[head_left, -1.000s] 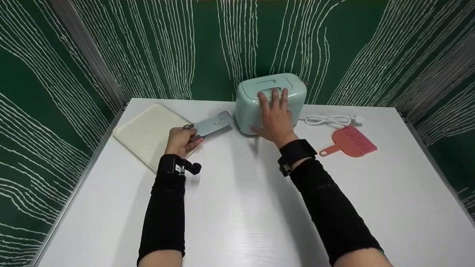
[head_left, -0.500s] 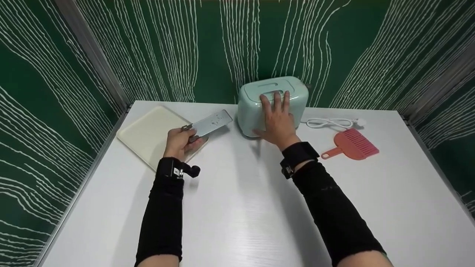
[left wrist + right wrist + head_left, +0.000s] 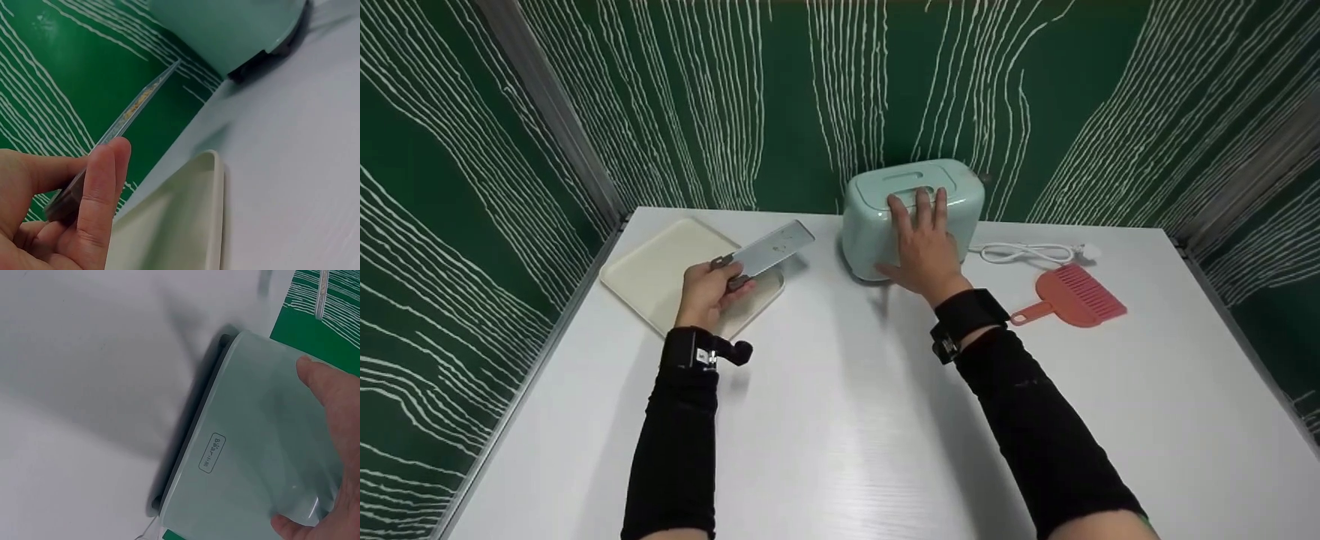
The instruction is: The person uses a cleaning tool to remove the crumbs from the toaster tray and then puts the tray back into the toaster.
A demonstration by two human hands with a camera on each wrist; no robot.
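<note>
My left hand [image 3: 711,289] pinches the dark handle end of a thin, flat crumb tray [image 3: 772,247], thumb on top and fingers beneath. Small crumbs show on it, yellowish along its edge in the left wrist view. The crumb tray is held above the table, its near end over a cream tray [image 3: 639,262]. My right hand [image 3: 928,251] rests with spread, nearly straight fingers against the front of a mint-green toaster [image 3: 862,232]; the fingertips reach its top beside a slot. In the right wrist view the toaster's logo [image 3: 212,453] shows beside the hand.
Right of the toaster lie its looped white cord [image 3: 1027,253] and plug [image 3: 1087,252]. A red-orange dustpan with a pink brush [image 3: 1076,295] lies in front of them. Green walls [image 3: 795,97] with white lines close in the white table [image 3: 825,420] at back and sides.
My left hand has drawn the crumb tray left, away from the toaster and further over the cream tray. My right hand stays on the toaster; the head view has shifted slightly.
</note>
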